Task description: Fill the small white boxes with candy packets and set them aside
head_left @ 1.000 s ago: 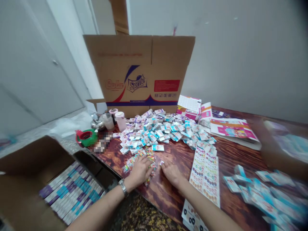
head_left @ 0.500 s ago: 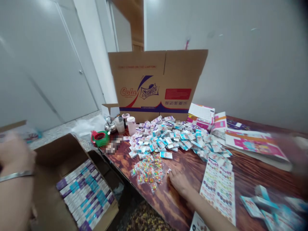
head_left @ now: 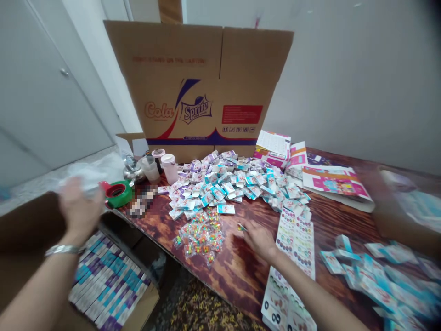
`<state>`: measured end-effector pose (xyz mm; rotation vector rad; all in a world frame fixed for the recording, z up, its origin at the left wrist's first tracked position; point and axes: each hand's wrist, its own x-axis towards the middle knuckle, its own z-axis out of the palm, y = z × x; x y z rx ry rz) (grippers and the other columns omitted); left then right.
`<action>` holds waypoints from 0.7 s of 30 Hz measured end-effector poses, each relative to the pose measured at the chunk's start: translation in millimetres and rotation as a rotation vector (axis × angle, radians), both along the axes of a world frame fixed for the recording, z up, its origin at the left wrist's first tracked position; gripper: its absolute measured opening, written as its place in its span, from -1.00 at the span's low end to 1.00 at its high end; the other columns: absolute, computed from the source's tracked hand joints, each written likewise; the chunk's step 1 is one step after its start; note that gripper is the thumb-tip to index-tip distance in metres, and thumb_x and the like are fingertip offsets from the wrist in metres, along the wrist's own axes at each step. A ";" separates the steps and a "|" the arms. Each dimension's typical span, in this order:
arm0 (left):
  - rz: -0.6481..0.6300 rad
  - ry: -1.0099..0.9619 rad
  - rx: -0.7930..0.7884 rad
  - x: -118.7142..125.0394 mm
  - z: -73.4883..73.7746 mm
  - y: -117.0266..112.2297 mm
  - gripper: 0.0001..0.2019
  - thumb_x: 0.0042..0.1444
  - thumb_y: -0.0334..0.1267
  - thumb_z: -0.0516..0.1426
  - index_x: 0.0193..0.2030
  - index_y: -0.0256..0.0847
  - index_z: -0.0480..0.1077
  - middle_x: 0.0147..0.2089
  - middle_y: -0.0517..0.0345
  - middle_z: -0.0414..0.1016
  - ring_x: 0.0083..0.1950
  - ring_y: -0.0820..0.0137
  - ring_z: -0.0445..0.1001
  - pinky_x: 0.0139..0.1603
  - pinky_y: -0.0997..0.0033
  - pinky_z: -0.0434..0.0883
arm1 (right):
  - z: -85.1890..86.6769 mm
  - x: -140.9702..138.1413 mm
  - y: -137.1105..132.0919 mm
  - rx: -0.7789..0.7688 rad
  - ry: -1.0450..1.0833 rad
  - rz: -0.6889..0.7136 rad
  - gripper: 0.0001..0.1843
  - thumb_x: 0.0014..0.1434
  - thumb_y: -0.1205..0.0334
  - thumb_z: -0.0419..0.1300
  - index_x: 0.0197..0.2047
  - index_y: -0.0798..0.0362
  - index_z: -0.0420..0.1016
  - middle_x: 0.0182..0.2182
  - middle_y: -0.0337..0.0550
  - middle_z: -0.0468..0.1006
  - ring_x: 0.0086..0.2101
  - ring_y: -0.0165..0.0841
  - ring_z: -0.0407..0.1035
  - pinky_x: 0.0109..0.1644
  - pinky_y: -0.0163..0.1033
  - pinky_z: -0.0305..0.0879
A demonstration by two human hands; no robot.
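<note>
The left hand point(head_left: 81, 209) is hovering open above the boxed packs point(head_left: 110, 280), while the right hand point(head_left: 260, 240) is curling at a small sachet point(head_left: 241, 226) (light, soft, best pinched by its edge; grip unclear) just beside the sachet pile point(head_left: 201, 239) on the table point(head_left: 227, 276).

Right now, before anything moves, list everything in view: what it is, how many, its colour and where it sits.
carton: one, brown, upright behind table
packets: many, white and blue, heaped mid-table
small bags: many, multicoloured, before the heap
tape dispenser: one, green and red, left table edge
printed sheets: several, pink and white, right of heap
boxes: many, white and purple, in open carton, lower left
left hand: one, raised, open, silver bracelet, above boxes
right hand: one, over table, fingertips by small coloured piece
</note>
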<state>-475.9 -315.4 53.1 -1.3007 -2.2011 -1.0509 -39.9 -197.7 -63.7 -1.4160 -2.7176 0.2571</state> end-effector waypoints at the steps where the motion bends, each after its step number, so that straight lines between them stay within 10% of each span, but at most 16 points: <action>1: -0.044 0.042 0.020 17.9 -13.8 21.6 -0.65 0.19 -0.05 -0.03 0.06 -0.14 0.17 0.06 0.20 0.35 0.13 0.16 0.28 0.12 -0.09 0.23 | 2.7 2.5 0.3 -0.001 0.044 -0.001 -0.70 0.18 0.35 -0.03 -0.03 0.08 0.34 -0.21 -0.02 0.48 -0.24 -0.28 0.40 -0.26 -0.30 0.19; 4: -0.533 0.176 -0.188 99.9 -59.9 90.4 -0.65 0.18 -0.19 -0.01 0.06 -0.28 0.23 0.02 -0.01 0.41 0.01 0.23 0.38 0.05 0.13 0.33 | 6.1 8.2 -0.7 0.002 0.165 0.011 -0.75 0.17 0.35 -0.03 -0.11 0.09 0.36 -0.28 -0.05 0.47 -0.28 -0.27 0.39 -0.28 -0.28 0.18; 10: -0.929 0.465 -0.512 239.4 -118.2 164.0 -0.45 0.08 -0.16 0.12 0.19 -0.31 0.16 0.13 -0.21 0.30 0.11 0.05 0.24 0.06 0.02 0.21 | 7.5 14.3 -7.7 -0.077 0.324 0.017 -0.82 0.16 0.37 -0.04 -0.22 0.06 0.34 -0.34 -0.11 0.43 -0.34 -0.29 0.37 -0.28 -0.25 0.20; 17: -1.012 0.460 -0.585 251.1 -137.7 177.2 -0.79 0.18 -0.42 -0.03 -0.18 -0.36 0.41 -0.14 -0.19 0.44 0.05 0.14 0.25 0.06 0.07 0.17 | 18.8 18.6 -12.9 -0.169 0.520 -0.036 -0.86 0.21 0.27 -0.04 -0.28 0.07 0.33 -0.43 -0.16 0.37 -0.39 -0.31 0.29 -0.29 -0.23 0.18; 21: -0.989 0.369 -0.565 245.2 -126.6 170.2 -0.77 0.18 -0.37 -0.01 -0.06 -0.32 0.36 -0.15 -0.13 0.41 -0.05 0.20 0.32 -0.04 0.15 0.27 | 23.8 16.0 -15.7 -0.370 0.757 -0.116 -0.83 0.23 0.16 0.01 -0.25 0.05 0.35 -0.43 -0.21 0.37 -0.39 -0.35 0.28 -0.29 -0.25 0.21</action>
